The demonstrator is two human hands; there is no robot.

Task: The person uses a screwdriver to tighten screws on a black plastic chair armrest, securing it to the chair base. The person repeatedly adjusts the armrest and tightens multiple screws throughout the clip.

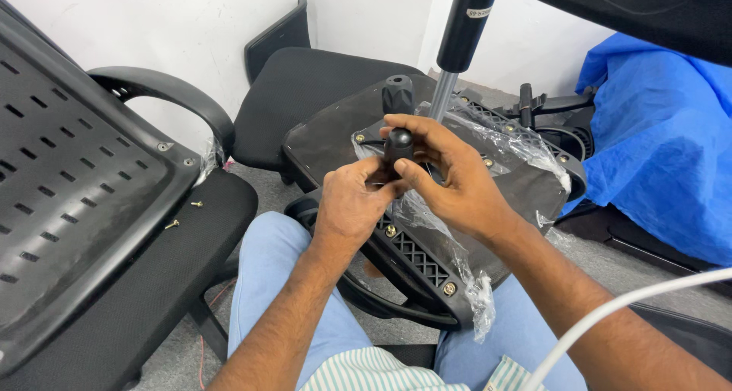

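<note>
Both hands (404,185) over half-hidden black knob (398,141)

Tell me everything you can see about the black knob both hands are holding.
The black knob is small, rounded, matte, plastic-looking. It stands roughly upright over the upturned chair seat base, in front of a taller ribbed black knob. The left hand grips below it; the right hand wraps its top and side. Its lower end is hidden.

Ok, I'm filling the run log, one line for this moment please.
left hand: grips black knob | right hand: on knob | under: upturned chair seat on lap
</note>
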